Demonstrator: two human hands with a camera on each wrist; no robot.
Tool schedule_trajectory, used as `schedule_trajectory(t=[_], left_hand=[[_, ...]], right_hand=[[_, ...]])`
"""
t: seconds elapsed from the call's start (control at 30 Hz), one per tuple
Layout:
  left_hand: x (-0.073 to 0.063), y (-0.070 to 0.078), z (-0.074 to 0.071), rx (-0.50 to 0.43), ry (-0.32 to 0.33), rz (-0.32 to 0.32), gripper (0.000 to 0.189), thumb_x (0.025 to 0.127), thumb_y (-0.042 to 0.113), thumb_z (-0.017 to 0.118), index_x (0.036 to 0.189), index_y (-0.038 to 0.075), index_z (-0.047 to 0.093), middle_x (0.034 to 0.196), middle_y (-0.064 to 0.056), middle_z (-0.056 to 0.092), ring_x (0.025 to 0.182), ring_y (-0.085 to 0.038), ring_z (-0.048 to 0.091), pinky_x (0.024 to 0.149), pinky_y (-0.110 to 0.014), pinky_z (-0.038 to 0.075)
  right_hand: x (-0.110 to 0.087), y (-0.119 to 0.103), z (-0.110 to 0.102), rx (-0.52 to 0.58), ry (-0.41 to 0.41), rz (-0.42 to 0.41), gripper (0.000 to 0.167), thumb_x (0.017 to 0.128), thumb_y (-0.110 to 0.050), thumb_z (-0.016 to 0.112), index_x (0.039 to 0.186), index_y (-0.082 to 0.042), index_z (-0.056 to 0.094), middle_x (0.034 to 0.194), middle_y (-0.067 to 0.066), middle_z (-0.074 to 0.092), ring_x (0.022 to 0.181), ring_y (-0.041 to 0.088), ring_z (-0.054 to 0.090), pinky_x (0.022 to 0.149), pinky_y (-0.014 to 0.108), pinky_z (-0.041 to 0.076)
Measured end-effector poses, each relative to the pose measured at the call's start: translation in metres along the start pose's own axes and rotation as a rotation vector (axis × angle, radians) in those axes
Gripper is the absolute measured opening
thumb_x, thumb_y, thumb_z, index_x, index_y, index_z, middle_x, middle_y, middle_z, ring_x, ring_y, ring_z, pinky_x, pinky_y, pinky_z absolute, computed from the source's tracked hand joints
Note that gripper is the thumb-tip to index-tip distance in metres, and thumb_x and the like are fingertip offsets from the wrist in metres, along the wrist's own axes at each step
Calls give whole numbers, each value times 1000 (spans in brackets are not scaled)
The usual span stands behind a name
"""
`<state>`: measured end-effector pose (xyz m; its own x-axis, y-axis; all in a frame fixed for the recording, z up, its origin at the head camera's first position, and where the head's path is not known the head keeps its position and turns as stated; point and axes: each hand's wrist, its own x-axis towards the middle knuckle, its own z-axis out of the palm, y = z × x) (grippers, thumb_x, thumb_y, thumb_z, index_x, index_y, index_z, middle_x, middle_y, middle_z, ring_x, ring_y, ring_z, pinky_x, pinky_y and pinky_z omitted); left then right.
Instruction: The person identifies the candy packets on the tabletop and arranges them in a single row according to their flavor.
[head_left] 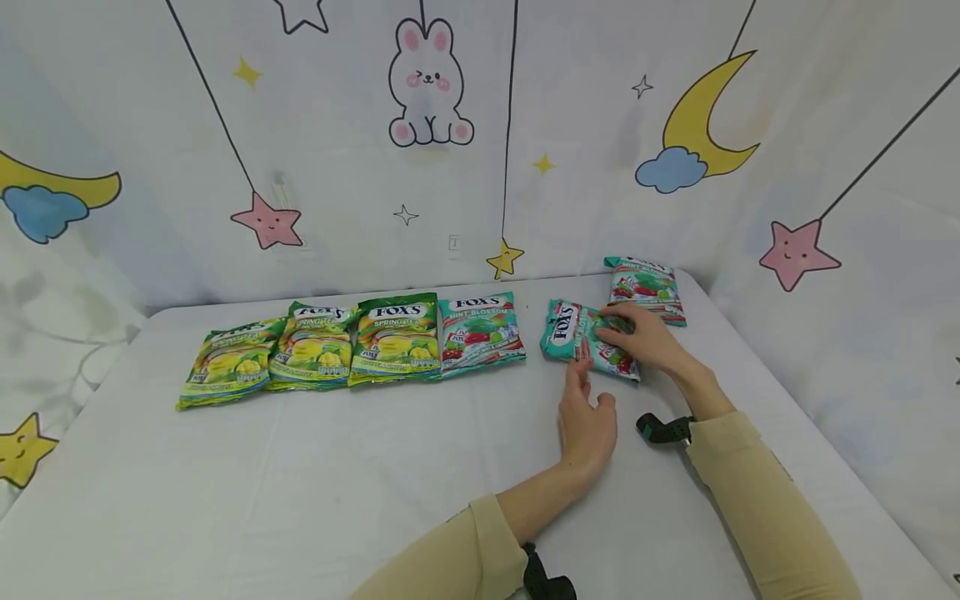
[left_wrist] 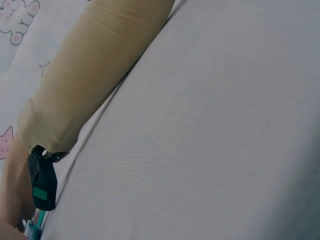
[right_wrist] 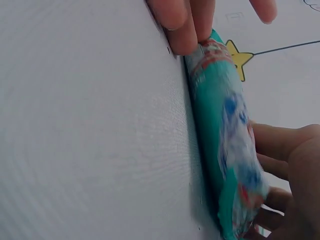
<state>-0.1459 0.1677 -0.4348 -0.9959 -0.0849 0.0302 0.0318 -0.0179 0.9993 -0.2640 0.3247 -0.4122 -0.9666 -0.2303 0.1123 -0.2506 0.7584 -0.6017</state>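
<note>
A teal Fox's Mint Blossom candy bag lies turned on the table, its lettering running sideways. My right hand grips it from the right, thumb and fingers on its printed top. My left hand is at its near edge, fingertips touching and thumb apart. In the right wrist view the bag is seen edge-on, between left-hand fingers and the right hand. The left wrist view mostly catches the right sleeve, with a sliver of the bag at the bottom.
To the left stand a Mint Blossom bag and three yellow-green Springtea bags in a row. Another Mint Blossom bag lies at the back right. Behind the white table hangs a printed cloth.
</note>
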Motion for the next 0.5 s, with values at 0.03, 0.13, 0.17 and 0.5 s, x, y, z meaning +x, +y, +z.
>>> schedule_trajectory(t=[0.03, 0.13, 0.17, 0.5], left_hand=[[1, -1, 0, -4, 7, 2, 47, 88, 0, 54, 133, 12, 53, 146, -10, 51, 134, -23, 52, 111, -34, 42], [6, -2, 0, -23, 30, 8, 47, 90, 0, 55, 135, 11, 51, 149, -10, 47, 135, -22, 50, 112, -32, 41], [7, -2, 0, -28, 39, 8, 47, 90, 0, 56, 136, 11, 50, 151, -10, 46, 136, -22, 49, 112, -32, 41], [28, -4, -6, -106, 85, -4, 49, 93, 4, 63, 139, 16, 49, 148, 1, 48, 137, -20, 47, 113, -30, 39]], right_hand=[[0, 0, 0, -4, 7, 7, 51, 97, -30, 65, 137, -1, 55, 145, 24, 49, 138, 43, 40, 113, 61, 31], [0, 0, 0, -11, 20, 27, 52, 96, -34, 66, 137, -2, 57, 144, 24, 50, 134, 42, 43, 111, 60, 35], [0, 0, 0, -17, 23, 30, 53, 96, -35, 66, 137, -2, 57, 143, 24, 51, 131, 42, 46, 108, 59, 37], [-2, 0, 0, 2, 41, 71, 55, 96, -40, 65, 137, -3, 57, 142, 22, 52, 118, 38, 53, 97, 53, 44]])
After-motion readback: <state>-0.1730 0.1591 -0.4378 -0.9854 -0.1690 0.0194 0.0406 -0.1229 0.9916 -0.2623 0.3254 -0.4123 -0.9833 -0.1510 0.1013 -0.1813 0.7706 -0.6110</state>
